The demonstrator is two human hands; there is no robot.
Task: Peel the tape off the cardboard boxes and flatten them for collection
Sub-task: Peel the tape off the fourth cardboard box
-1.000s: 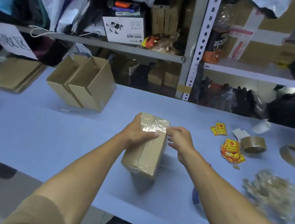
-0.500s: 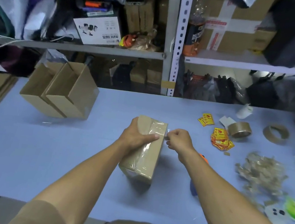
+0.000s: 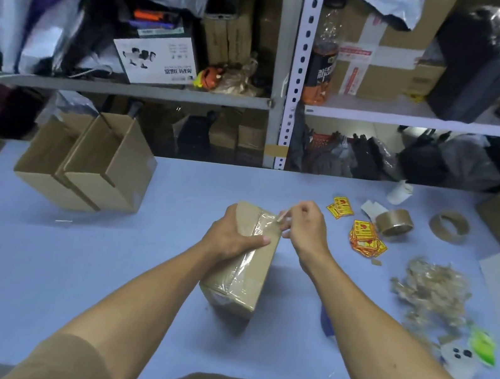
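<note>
R hand (image 3: 303, 228) pinching tape (image 3: 280, 218), L hand (image 3: 231, 235) gripping box (image 3: 244, 274)

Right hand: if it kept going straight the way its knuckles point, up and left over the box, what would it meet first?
Probably bare table beyond the box; the right hand, its grip pinching the tape end, faces nothing nearer before the shelf post. Depth is unclear.

Printed characters are showing on a white carton (image 3: 155, 62) on the shelf, on a dark bottle's label (image 3: 320, 73), in red on a taped box (image 3: 351, 70), and on yellow-red stickers (image 3: 366, 240) on the table; none is legible, perhaps through blur.
</note>
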